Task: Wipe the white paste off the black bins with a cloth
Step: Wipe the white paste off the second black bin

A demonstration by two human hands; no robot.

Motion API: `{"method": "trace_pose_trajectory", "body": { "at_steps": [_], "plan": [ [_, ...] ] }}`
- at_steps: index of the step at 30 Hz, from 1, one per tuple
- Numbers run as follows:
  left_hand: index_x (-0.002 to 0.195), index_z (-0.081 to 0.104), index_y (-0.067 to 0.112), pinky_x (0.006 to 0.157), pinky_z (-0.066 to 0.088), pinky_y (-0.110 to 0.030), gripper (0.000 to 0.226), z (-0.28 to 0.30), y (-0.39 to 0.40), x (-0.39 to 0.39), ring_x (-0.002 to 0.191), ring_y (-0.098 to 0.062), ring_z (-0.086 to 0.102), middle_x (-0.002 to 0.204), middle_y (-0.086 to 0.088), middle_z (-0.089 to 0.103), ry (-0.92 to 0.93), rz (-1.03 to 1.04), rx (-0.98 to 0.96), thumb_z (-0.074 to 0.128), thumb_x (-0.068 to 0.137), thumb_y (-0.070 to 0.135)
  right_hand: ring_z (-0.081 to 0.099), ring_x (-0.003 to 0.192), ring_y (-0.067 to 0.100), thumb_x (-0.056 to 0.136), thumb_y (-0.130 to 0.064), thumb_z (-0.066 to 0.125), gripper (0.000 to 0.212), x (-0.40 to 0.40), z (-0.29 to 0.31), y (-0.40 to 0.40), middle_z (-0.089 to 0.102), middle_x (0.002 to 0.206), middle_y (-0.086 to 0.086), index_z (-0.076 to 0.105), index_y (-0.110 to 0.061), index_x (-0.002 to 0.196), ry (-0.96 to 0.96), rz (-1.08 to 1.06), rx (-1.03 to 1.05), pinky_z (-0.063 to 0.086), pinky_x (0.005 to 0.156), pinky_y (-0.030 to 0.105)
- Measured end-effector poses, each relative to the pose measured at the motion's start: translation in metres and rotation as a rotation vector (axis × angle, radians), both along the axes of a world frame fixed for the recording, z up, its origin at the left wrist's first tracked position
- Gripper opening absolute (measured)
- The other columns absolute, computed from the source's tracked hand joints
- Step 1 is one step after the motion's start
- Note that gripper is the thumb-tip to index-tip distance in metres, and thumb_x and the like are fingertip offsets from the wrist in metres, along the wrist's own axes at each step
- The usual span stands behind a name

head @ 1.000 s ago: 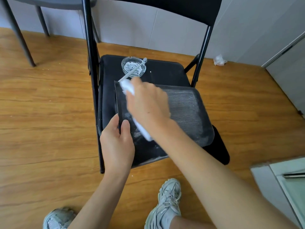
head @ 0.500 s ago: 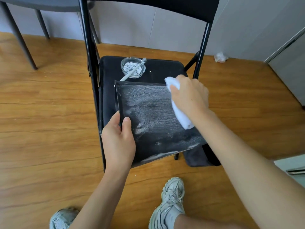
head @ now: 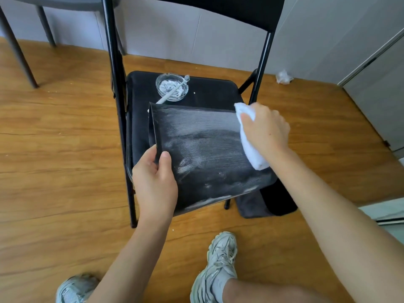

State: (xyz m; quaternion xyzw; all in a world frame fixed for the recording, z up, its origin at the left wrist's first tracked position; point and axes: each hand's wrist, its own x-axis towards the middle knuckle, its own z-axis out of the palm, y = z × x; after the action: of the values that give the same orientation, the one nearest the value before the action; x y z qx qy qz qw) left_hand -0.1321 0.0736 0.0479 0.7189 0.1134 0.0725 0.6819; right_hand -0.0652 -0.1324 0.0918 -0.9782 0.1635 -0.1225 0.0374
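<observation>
Your left hand (head: pixel 154 184) pinches the near-left edge of the black bin (head: pixel 203 154), thumb on the upper face, fingers curled round behind. The bin sits tilted on the chair seat (head: pixel 209 95), overhanging the seat's front edge toward you. Your right hand (head: pixel 265 127) is curled round the folded white cloth (head: pixel 254 154), pressing it on the bin's right edge, near the far-right corner.

Key relation: the paste (head: pixel 192 121) lies left of the cloth hand, w/ the heaviest haze along the far edge & more streaks by the near edge. The bin's long axis runs left-right, so the next stroke prob. needs to go right-to-left along it. Right hand is nearer the smear; left just steadies.

Glass dish (head: pixel 172 86) w/ a toothbrush (head: pixel 173 89) sits at the seat's back edge, just beyond the bin. No brands or writing readable anywhere.
</observation>
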Motion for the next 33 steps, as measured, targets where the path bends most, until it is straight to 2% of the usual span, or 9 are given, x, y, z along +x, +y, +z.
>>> {"method": "trace_pose_trajectory", "body": {
  "at_steps": [3,7,10,13,15,18,23,27,33],
  "plan": [
    [0.111,0.061,-0.006,0.044,0.029,-0.016,0.025,-0.007,-0.003,0.001,0.044,-0.004,0.030,0.056,0.002,0.035,0.052,0.025,0.009,0.047,0.100,0.012,0.045,0.070,0.024,0.097,-0.031,0.037,0.029,-0.015,0.000,-0.015,0.064,0.090,0.007,0.059,-0.017,0.110,0.001,-0.058,0.026,0.029,0.062,0.030],
    [0.130,0.059,0.004,0.071,0.049,-0.023,0.034,-0.010,0.000,0.001,0.070,-0.006,0.055,0.084,-0.003,0.064,0.086,0.065,-0.027,0.049,0.100,0.018,0.049,0.071,0.028,0.098,-0.032,0.038,0.028,-0.024,-0.004,-0.002,0.066,0.092,0.009,0.056,-0.014,0.109,0.006,-0.052,0.008,0.032,0.062,0.031],
    [0.110,0.063,0.001,0.065,0.042,-0.029,0.025,-0.006,-0.001,0.002,0.068,-0.013,0.046,0.077,-0.009,0.055,0.076,0.034,-0.055,0.046,0.100,0.016,0.061,0.084,0.032,0.098,-0.034,0.040,0.028,-0.036,0.000,0.024,0.066,0.097,0.010,0.054,-0.013,0.110,0.043,-0.011,-0.029,0.033,0.061,0.031],
    [0.071,0.040,0.001,0.057,0.028,-0.028,0.033,-0.002,-0.002,0.001,0.059,-0.008,0.028,0.064,-0.001,0.035,0.059,0.028,-0.007,0.039,0.101,0.015,0.062,0.083,0.031,0.098,-0.032,0.039,0.020,-0.047,0.000,0.077,0.064,0.093,0.004,0.054,-0.021,0.104,0.038,0.140,0.001,0.032,0.059,0.032],
    [0.063,0.027,0.016,0.053,0.022,-0.029,0.041,0.002,-0.002,0.000,0.053,-0.006,0.023,0.054,0.013,0.027,0.089,0.034,-0.040,0.036,0.102,0.021,0.062,0.080,0.029,0.097,-0.031,0.037,0.018,-0.054,-0.005,0.115,0.061,0.089,-0.001,0.053,-0.024,0.101,0.022,0.309,0.002,0.029,0.057,0.033],
    [0.057,0.032,0.021,0.048,0.029,-0.027,0.050,-0.002,0.001,-0.001,0.050,-0.006,0.033,0.049,0.013,0.036,0.148,0.041,-0.208,0.034,0.105,0.035,0.062,0.084,0.031,0.098,-0.036,0.039,0.026,-0.060,-0.006,0.144,0.066,0.095,0.004,0.054,-0.016,0.103,0.069,0.426,0.131,0.029,0.058,0.034],
    [0.066,0.034,0.004,0.053,0.025,-0.029,0.039,-0.007,-0.001,-0.001,0.057,-0.010,0.029,0.058,0.002,0.032,0.054,0.005,-0.039,0.037,0.102,0.019,0.062,0.085,0.034,0.098,-0.038,0.038,0.025,-0.058,0.000,0.119,0.066,0.096,0.004,0.053,-0.020,0.106,0.069,0.427,0.086,0.032,0.061,0.036],
    [0.079,0.043,-0.008,0.058,0.025,-0.033,0.031,-0.009,0.001,0.001,0.060,-0.012,0.027,0.063,-0.002,0.029,0.040,0.032,0.028,0.039,0.100,0.014,0.060,0.082,0.030,0.098,-0.046,0.030,0.033,-0.058,-0.007,0.054,0.067,0.096,-0.002,0.055,-0.027,0.111,0.046,0.178,0.055,0.039,0.064,0.035],
    [0.081,0.053,0.009,0.065,0.033,-0.029,0.031,0.001,0.007,-0.015,0.064,-0.007,0.037,0.071,0.006,0.043,0.114,-0.069,-0.046,0.039,0.104,0.025,0.043,0.071,0.025,0.097,-0.043,0.034,0.034,-0.066,-0.010,0.004,0.064,0.092,0.005,0.056,-0.024,0.116,0.017,-0.076,0.131,0.031,0.064,0.033]
  ]
}}
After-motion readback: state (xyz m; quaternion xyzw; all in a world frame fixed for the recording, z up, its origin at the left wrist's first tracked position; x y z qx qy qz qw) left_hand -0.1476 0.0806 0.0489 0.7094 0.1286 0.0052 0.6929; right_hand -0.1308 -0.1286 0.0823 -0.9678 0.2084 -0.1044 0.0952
